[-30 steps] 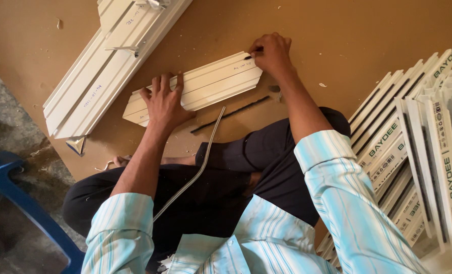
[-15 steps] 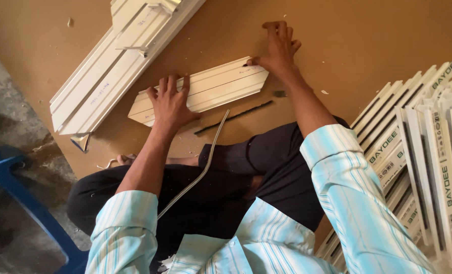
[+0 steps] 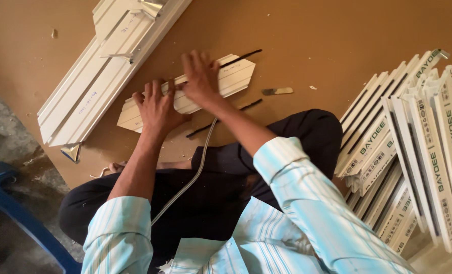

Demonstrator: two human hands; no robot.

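Observation:
A short white plastic profile piece [image 3: 236,76] with mitred ends lies on the brown board in front of my knees. My left hand [image 3: 157,104] presses down on its left half, fingers spread over the top. My right hand [image 3: 200,76] lies on its middle, right beside the left hand, fingers flat along the ridges. A thin black rubber strip [image 3: 244,57] runs along the far edge of the piece and sticks out past its right end. A second black strip [image 3: 228,115] lies loose on the board just below the piece.
Long white profiles [image 3: 99,76] lie at the upper left. A stack of several white profiles [image 3: 413,147] leans at the right. A small metal piece [image 3: 276,91] lies near the short profile. A pale cord [image 3: 190,177] crosses my lap. A blue stool [image 3: 13,213] stands lower left.
My right hand has slid from the profile's far right end to its middle, beside the left hand. The black strip now shows along the far edge.

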